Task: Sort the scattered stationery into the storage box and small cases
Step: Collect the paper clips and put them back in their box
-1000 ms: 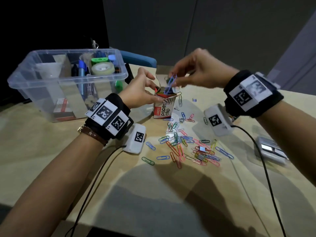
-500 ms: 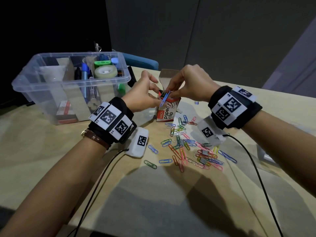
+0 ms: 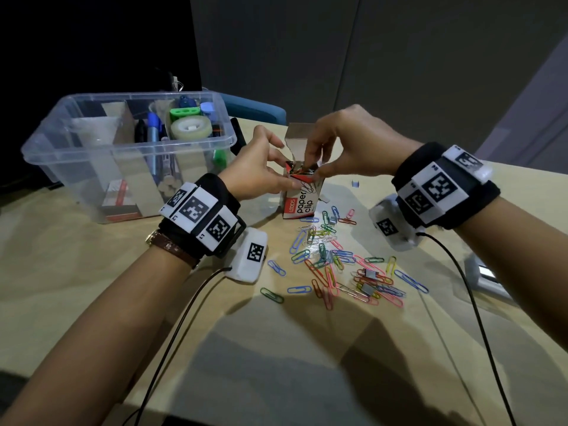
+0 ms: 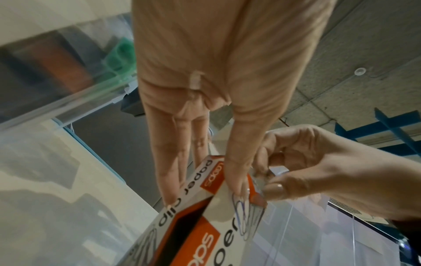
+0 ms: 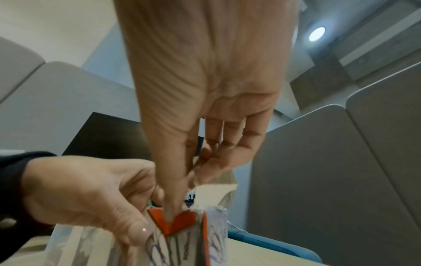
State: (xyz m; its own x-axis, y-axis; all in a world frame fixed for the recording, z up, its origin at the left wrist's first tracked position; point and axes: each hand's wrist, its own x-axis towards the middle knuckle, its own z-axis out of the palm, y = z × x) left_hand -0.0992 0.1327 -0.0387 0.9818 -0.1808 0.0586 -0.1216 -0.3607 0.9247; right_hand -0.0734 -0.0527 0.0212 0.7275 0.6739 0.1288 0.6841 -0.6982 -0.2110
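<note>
Wooden table [image 3: 92, 272], clips [image 3: 338, 265] scattered; grey partitions [image 3: 399, 56] behind, seemingly.

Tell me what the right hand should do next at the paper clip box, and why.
Probably lift the right hand clear and reach for more loose paper clips. Its fingertips are already at the open top of the paper clip box, which the left hand holds upright, and many clips lie scattered on the table.
</note>
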